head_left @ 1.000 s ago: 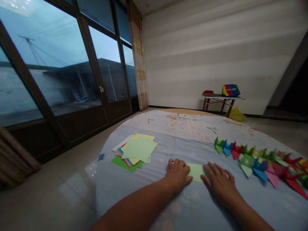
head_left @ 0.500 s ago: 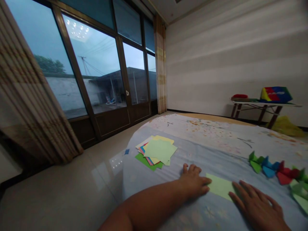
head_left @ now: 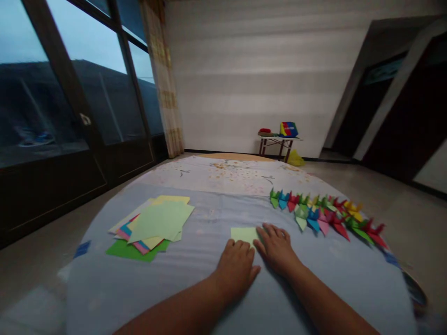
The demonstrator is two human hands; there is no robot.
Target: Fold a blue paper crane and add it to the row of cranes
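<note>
A small light green paper sheet (head_left: 243, 233) lies flat on the pale blue cloth (head_left: 195, 274) in front of me. My left hand (head_left: 235, 270) rests palm down on the sheet's near edge, fingers stretched out. My right hand (head_left: 277, 249) lies flat over the sheet's right side, fingers spread. Neither hand grips anything.
A stack of coloured paper squares (head_left: 152, 225) lies to the left. Several folded paper figures (head_left: 324, 216) are lined up to the right. Beyond the cloth stands a small table (head_left: 277, 142) with a colourful box. Glass doors run along the left; bare floor surrounds the cloth.
The view has swung right and down. Both hands have drawn closer together over the green sheet, which now shows less between them.
</note>
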